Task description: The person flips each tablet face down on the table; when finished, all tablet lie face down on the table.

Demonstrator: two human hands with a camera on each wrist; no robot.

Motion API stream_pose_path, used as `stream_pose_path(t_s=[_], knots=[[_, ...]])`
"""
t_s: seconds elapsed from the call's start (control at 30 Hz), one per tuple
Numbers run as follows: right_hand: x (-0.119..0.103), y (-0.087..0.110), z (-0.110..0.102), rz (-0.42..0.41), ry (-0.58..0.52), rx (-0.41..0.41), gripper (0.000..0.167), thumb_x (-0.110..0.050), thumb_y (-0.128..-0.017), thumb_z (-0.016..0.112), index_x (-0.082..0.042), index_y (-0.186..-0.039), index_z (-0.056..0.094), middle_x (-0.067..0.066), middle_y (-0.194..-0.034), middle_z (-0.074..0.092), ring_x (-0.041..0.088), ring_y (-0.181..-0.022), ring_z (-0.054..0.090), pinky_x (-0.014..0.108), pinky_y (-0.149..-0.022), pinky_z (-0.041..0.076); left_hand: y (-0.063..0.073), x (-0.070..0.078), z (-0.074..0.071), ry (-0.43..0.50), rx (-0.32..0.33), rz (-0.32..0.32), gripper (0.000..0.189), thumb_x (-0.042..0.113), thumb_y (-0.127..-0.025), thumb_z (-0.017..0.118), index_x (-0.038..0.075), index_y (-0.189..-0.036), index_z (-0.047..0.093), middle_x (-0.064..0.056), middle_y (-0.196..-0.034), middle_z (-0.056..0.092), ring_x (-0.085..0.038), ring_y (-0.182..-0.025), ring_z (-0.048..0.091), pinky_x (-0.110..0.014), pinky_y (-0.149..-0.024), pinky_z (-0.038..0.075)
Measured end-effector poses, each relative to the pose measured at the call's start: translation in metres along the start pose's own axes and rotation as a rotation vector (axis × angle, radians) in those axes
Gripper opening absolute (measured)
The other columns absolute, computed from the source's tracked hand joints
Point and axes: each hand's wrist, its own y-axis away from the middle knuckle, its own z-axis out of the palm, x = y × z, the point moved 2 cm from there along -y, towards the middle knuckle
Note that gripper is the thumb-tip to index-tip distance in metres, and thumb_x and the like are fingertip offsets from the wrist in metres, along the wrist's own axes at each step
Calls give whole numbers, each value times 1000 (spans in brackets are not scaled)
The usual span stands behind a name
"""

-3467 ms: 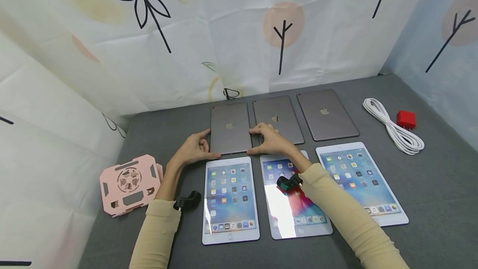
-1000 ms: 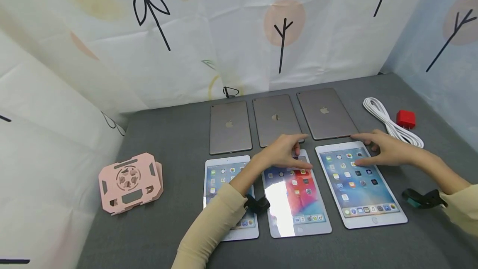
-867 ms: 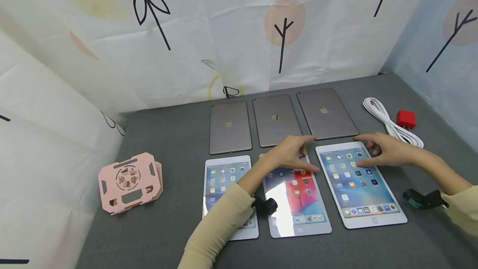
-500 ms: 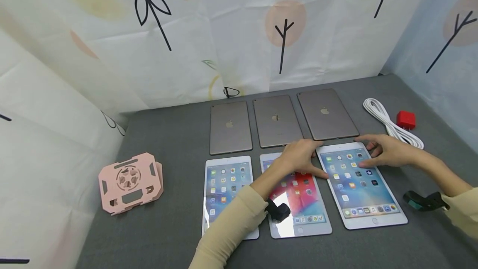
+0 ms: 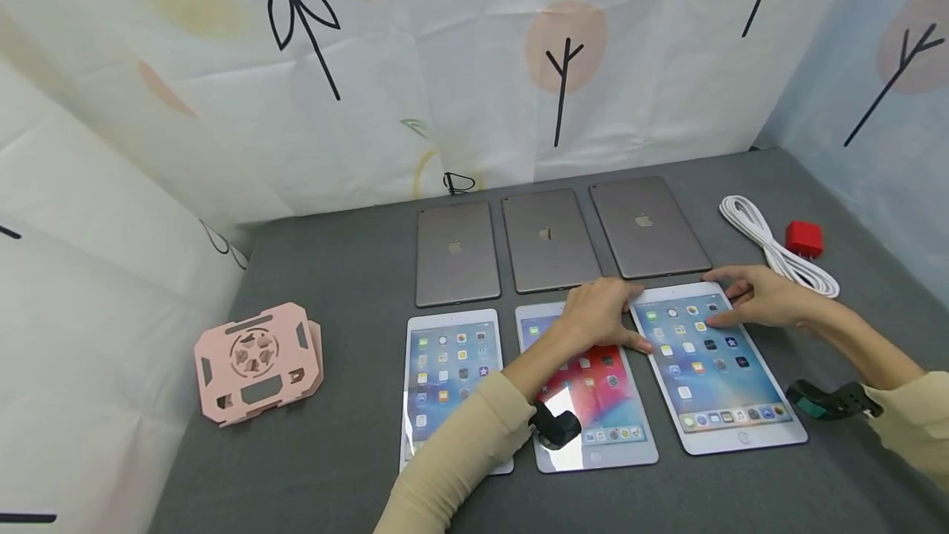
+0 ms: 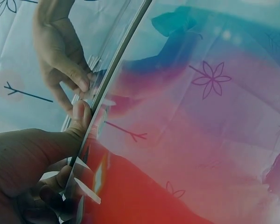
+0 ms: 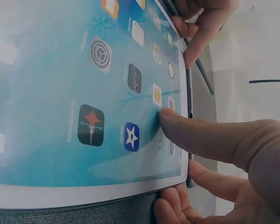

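A white tablet (image 5: 715, 377) lies screen up at the right of the front row, its icons lit. My left hand (image 5: 596, 311) grips its far left corner, thumb at the side edge and a finger at the top edge. At the far right corner is my right hand (image 5: 771, 297), which holds it with the thumb on the screen. In the right wrist view that thumb (image 7: 210, 140) presses over the icons, while other fingers sit along the edge. Under my left forearm lies the middle white tablet (image 5: 593, 414) with a red screen, which also fills the left wrist view.
Another white tablet (image 5: 445, 386) lies at the left of the front row, partly behind the left sleeve. Behind are three grey tablets (image 5: 455, 270), backs up. A coiled white cable (image 5: 778, 250) and red charger plug (image 5: 804, 238) are at right. A pink slotted stand (image 5: 255, 365) sits left.
Both hands have left the back-row grey tablet they held first. My left hand has moved right, over the middle tablet, onto the right tablet's corner. My right hand stays almost still lately.
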Motion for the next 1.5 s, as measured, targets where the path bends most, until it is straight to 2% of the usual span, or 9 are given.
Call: stream_pose_path(t_s=[0.27, 0.43, 0.67, 0.77, 0.97, 1.17, 1.27, 1.37, 1.5], knots=[[10, 4, 1, -6, -97, 5, 73, -19, -94, 74, 12, -148, 36, 16, -107, 55, 16, -89, 51, 27, -72, 43, -1, 3, 1, 8, 1, -11, 80, 68, -65, 87, 33, -133, 66, 15, -83, 58, -2, -71, 52, -18, -52, 38], [18, 10, -1, -35, -180, -5, 71, -19, -98, 69, 6, -154, 32, 18, -120, 55, 8, -91, 57, 27, -75, 49, -1, 3, 1, 9, 10, -2, 68, 67, -64, 88, 31, -118, 69, 14, -77, 56, -2, -67, 50, -18, -50, 36], [19, 20, -15, -108, -175, 44, 62, -18, -100, 65, -7, -154, 37, 22, -141, 43, 10, -109, 55, 42, -86, 51, 0, 6, 1, 62, 47, 38, 56, 61, -66, 90, 23, -90, 57, 13, -75, 56, -2, -64, 50, -18, -49, 35], [15, 23, -19, -135, -211, 52, 61, -15, -101, 64, -13, -156, 37, 16, -143, 41, -1, -103, 55, 33, -83, 53, 0, 8, 1, 88, 61, 49, 54, 58, -67, 91, 22, -97, 63, 14, -80, 61, -2, -67, 54, -17, -53, 38], [5, 28, -24, -175, -244, 96, 58, -12, -103, 60, -20, -156, 38, 2, -135, 45, 0, -99, 64, 22, -79, 54, -2, 15, 4, 135, 92, 62, 72, 53, -68, 92, 20, -128, 68, 15, -81, 68, 2, -68, 58, -13, -59, 41], [0, 30, -27, -165, -272, 138, 56, -13, -104, 58, -31, -154, 39, -7, -128, 49, 7, -92, 70, 24, -76, 57, -5, 23, 5, 143, 119, 75, 61, 53, -71, 90, 18, -115, 67, 14, -77, 65, 3, -64, 55, -11, -59, 39], [0, 31, -28, -167, -283, 147, 56, -12, -104, 58, -34, -153, 40, -1, -134, 48, 4, -91, 69, 24, -75, 57, -6, 26, 7, 155, 110, 74, 69, 52, -73, 89, 17, -127, 65, 14, -79, 64, 3, -67, 55, -11, -60, 39], [1, 32, -29, -173, -257, 162, 58, -12, -104, 58, -29, -156, 38, 17, -146, 39, -3, -100, 62, 19, -76, 53, -8, 29, 10, 179, 89, 68, 81, 51, -75, 88, 16, -141, 57, 15, -84, 64, 3, -69, 54, -11, -62, 39], [0, 33, -30, -183, -237, 174, 62, -13, -104, 59, -21, -160, 34, 30, -155, 28, 32, -128, 54, 11, -77, 45, -11, 34, 14, 217, 84, 73, 75, 48, -77, 88, 18, -138, 57, 14, -88, 65, 3, -69, 53, -10, -60, 38]])
